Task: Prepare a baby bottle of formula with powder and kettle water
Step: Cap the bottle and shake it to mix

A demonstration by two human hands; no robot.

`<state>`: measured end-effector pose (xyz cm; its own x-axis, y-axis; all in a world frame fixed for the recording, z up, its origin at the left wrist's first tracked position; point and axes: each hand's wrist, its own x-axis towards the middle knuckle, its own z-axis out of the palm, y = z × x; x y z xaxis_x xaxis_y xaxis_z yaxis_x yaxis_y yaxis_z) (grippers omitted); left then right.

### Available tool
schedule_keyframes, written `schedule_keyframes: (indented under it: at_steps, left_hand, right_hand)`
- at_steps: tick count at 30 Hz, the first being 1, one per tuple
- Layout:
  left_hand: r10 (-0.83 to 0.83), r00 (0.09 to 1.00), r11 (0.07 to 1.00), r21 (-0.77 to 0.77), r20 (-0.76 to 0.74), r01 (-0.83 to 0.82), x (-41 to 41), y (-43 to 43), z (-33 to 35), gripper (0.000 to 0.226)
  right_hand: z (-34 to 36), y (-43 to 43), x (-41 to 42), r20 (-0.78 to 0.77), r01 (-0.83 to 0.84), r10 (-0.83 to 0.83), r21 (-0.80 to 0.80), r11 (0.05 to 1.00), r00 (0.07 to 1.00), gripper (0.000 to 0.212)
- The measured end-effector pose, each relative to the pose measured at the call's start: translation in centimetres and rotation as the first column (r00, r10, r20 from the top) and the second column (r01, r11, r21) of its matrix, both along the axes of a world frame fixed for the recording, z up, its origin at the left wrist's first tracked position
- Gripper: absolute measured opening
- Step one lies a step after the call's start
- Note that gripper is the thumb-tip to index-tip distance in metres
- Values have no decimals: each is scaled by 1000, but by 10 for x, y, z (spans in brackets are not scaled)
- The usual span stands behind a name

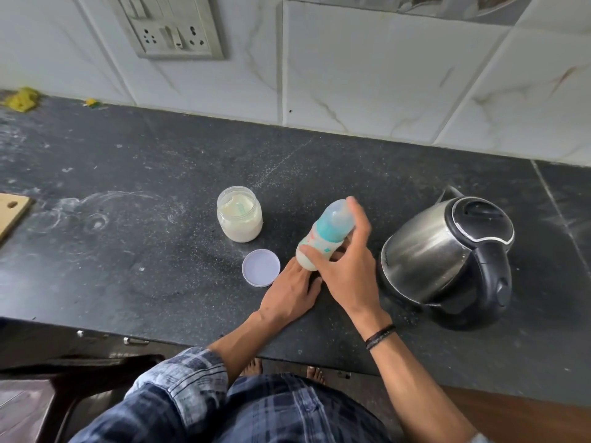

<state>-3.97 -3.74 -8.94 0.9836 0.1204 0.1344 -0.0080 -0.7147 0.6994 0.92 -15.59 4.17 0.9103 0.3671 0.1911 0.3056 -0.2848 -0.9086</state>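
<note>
My right hand (pixel 347 266) grips a baby bottle (pixel 323 238) with a teal collar and a clear cap; the bottle is tilted, its cap pointing up and right, and holds white liquid at its base. My left hand (pixel 292 290) lies flat on the black counter (pixel 128 251) just below the bottle, fingers spread. An open clear jar of pale formula powder (pixel 240 214) with a scoop inside stands to the left of the bottle. The jar's round lid (pixel 260 267) lies on the counter in front of it. A steel kettle (pixel 447 251) with a black handle and a closed lid stands to the right.
A wooden board corner (pixel 12 212) shows at the left edge. White tiled wall with a switch and socket plate (pixel 172 30) runs behind the counter. Yellow scraps (pixel 22 99) lie at the far left back. The counter's front edge is near my body.
</note>
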Motion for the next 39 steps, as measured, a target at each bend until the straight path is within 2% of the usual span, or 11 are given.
schedule_keyframes:
  at_steps: [4,8,12,14,16,21,24,28,32,35,39]
  left_hand:
    - [25,999,995,92,30,-27,0,0,-2,39]
    - [23,999,996,89,28,-26,-1,-1,-2,43]
    - [28,999,994,108,25,-31,-1,-1,0,40]
    - [30,999,993,110,18,-32,-1,1,-1,40]
    - [24,1000,995,101,11,-25,-2,1,-2,40]
    - [39,999,994,105,1,-39,-1,0,2,42]
    - [27,1000,995,97,-9,-26,-3,1,1,42]
    - [31,999,996,90,-24,-28,-1,1,2,43]
    - [27,999,995,94,-25,-24,-3,2,0,42]
    - [25,999,996,91,-33,-22,0,2,0,43]
    - [32,999,995,97,-37,-28,-1,2,-2,42]
  right_hand:
    - [30,-1,-4,159,99,-176,402,910,971,105]
    - [39,1,-2,145,26,-69,280,960,987,106]
    - [68,-2,0,241,80,-232,509,857,943,108]
    - [66,-3,6,296,46,-199,452,891,934,110]
    - [65,-3,5,199,17,-103,394,919,974,108]
    - [85,-9,3,360,31,-231,482,875,904,107]
    - [79,-7,8,243,41,-135,356,934,961,104]
    - [89,-9,0,308,66,-261,525,849,915,106]
    - [77,-4,2,243,57,-166,400,915,956,104]
    - [86,-5,-3,273,78,-260,537,840,926,104]
    - [76,0,1,230,76,-202,459,885,952,104]
